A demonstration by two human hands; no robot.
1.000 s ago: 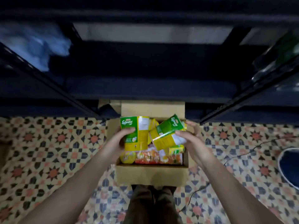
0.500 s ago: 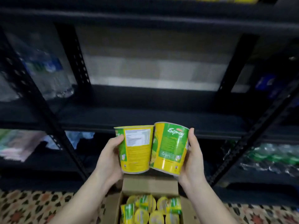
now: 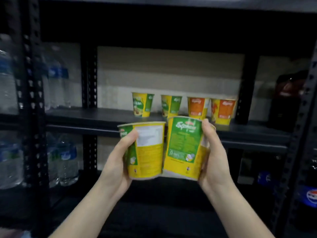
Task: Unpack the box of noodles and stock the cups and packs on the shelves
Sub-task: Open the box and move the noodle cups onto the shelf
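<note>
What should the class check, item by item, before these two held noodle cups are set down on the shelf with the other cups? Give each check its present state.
1. Left hand grips its green-and-yellow cup securely: ok.
2. Right hand grips the second cup securely: ok.
3. Held cups upright, rims up: ok, though the two lean together and touch.
4. Free space on the shelf left of the four standing cups: ok.
5. New cups match the green ones at the row's left, not the orange ones at its right: ok.
6. Lids sealed and undamaged: cannot tell, tops hidden and picture blurred.
</note>
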